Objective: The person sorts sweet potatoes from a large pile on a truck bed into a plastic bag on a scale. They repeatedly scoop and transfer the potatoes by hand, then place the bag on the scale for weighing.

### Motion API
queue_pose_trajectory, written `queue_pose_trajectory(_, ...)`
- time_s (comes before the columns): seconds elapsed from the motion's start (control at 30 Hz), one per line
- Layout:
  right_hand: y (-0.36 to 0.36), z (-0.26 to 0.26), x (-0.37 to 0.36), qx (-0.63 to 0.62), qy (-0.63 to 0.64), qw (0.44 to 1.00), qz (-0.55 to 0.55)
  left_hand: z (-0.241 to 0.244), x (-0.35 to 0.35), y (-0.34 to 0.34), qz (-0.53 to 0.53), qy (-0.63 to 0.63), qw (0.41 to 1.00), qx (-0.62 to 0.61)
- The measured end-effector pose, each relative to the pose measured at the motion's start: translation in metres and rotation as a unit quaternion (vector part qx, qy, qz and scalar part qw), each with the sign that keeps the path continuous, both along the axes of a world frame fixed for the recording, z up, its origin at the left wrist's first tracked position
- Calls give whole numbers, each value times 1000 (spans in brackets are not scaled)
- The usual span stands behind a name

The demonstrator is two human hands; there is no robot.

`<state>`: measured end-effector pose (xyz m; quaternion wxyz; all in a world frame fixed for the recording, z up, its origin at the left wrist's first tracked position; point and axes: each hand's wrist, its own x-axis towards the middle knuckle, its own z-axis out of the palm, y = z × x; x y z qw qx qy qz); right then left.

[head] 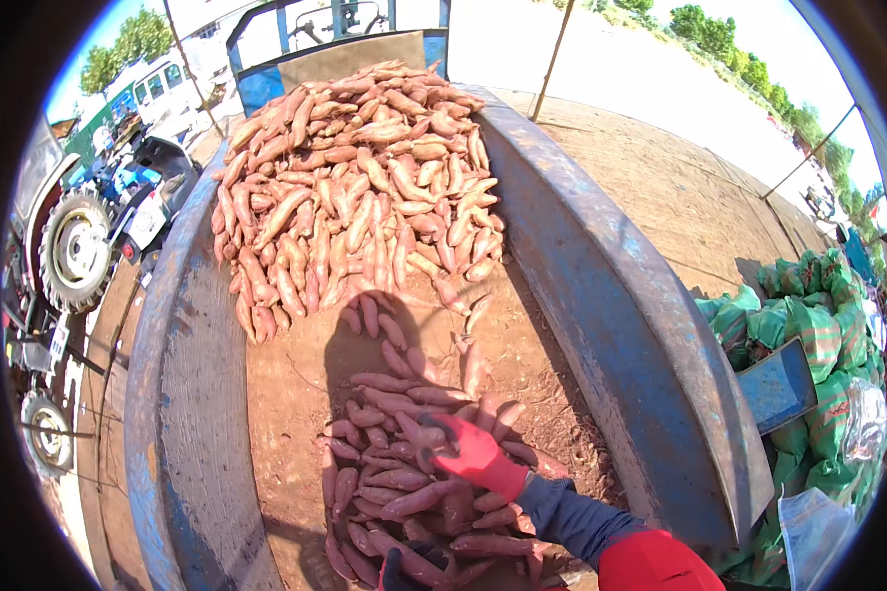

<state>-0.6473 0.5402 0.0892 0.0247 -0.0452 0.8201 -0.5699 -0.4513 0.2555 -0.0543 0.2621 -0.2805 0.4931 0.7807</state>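
My right hand (477, 454), in a red glove with dark fingertips, grips a sweet potato (412, 428) above the nearer heap. Its thumb and fingers lie on either side of the root, and the hand looks slightly blurred. At the bottom edge, my left hand (399, 569) shows only in part, in a dark glove, against the sweet potatoes of the nearer heap (406, 480); whether it holds one is not clear. A much larger pile of sweet potatoes (362, 185) fills the far end of the blue metal trailer bed (288, 414).
Worn blue side walls (606, 281) flank the bed on both sides. Stuffed green striped sacks (813, 325) are stacked outside at right, near a blue metal plate (776, 388). A tractor wheel (77, 251) stands at left. Thin poles (553, 63) rise beyond the walls.
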Motion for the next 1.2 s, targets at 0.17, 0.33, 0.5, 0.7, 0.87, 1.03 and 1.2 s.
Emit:
queue_pose_trajectory(0.17,-24,39,143,-77,93,984,135,51,-98,59,-70,-10,994,84)
queue_pose_trajectory(0.33,32,49,179,-38,-88,979,178,98,-125,119,-135,-20,985,110)
queue_pose_trajectory(0.5,108,62,200,-21,217,971,-99,108,-119,127,-166,-50,975,140)
queue_pose_trajectory(0.7,158,100,176,-31,143,954,-261,118,-85,82,-121,-74,973,183)
queue_pose_trajectory(0.87,154,149,130,47,92,973,-208,115,-59,60,-87,-93,968,216)
queue_pose_trajectory(1.03,129,190,38,138,154,964,-169,114,-32,45,-75,-101,962,241)
queue_pose_trajectory(1.2,87,221,2,183,169,958,-143,111,-8,27,-59,-101,958,263)
